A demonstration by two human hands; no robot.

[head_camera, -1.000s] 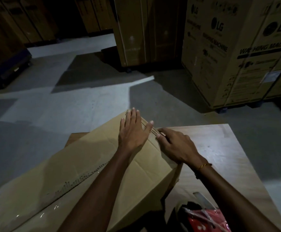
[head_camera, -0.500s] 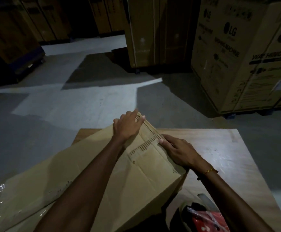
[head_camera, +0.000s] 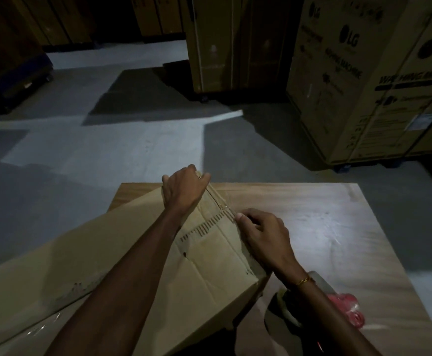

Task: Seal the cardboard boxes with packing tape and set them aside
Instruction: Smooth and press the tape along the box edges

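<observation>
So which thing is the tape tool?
Find the pale wooden table. At its near edge, right of the brown cardboard box, just under the right wrist, lies the red-handled tape dispenser. It is the only red thing there.

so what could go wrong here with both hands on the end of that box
1. The cardboard box lies tilted, with part of it past the left edge of the wooden table; pressing on its far end might make it slide or tip.
2. The left hand curls over the far corner while the right hand presses the side edge; the creased flaps may spring up if either lets go.
3. The tape dispenser lies under the right forearm, and an elbow could knock it.
</observation>
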